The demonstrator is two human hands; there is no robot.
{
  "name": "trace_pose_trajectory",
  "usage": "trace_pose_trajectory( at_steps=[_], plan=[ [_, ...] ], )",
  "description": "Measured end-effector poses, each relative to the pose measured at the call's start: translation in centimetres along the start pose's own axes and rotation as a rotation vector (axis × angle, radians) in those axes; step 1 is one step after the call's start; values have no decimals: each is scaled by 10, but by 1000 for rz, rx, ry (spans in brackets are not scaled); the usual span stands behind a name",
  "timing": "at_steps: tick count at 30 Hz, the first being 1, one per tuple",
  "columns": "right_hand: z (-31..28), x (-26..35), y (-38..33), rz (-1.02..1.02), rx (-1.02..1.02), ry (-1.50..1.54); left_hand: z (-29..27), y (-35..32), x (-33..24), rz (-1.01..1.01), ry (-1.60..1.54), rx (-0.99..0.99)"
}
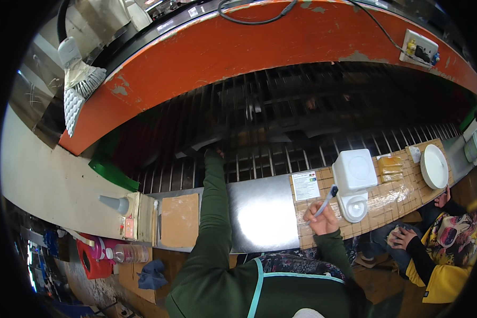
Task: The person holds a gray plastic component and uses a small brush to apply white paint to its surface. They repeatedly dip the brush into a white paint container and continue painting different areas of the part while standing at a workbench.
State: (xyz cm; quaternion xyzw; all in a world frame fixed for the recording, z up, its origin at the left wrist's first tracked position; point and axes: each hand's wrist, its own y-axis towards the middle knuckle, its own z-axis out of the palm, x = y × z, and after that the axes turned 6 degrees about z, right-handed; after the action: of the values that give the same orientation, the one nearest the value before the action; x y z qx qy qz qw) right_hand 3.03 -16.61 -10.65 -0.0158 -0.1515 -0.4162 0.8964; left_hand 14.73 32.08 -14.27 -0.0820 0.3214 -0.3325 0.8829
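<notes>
My right hand (323, 220) is closed round a small brush (326, 200) with a pale handle and dark tip pointing up and away. Just right of it stands a white plastic dispenser (355, 172) with a round cup part (353, 208) at its near side. My left arm stretches far forward over the metal bars (275, 161). In the shadow there, my left hand (214, 153) is at the near end of a dark, long flat piece (204, 141); its fingers are too dark to make out. Beneath my arms lies a shiny metal plate (262, 214).
A brown board (180, 220) lies left. On the right board sit a printed card (306, 185), amber blocks (390, 168) and a white bowl (434, 166). An orange beam (238, 47) spans the far side. Another person's hands (403, 237) rest at right.
</notes>
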Motion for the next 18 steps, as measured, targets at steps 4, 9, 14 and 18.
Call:
trace_pose_trajectory(
  at_steps=[4, 9, 14, 18],
  plan=[
    [2, 0, 1, -4, 12, 21, -8, 14, 6, -2, 47, -15],
    [4, -1, 0, -6, -8, 40, -15, 17, 8, -26, 113, 27],
    [3, -3, 1, -19, 42, 64, -5, -51, 35, -6, 93, -268],
    [9, -3, -3, -24, 58, 21, 22, -122, 101, -71, 351, -69]
  ],
)
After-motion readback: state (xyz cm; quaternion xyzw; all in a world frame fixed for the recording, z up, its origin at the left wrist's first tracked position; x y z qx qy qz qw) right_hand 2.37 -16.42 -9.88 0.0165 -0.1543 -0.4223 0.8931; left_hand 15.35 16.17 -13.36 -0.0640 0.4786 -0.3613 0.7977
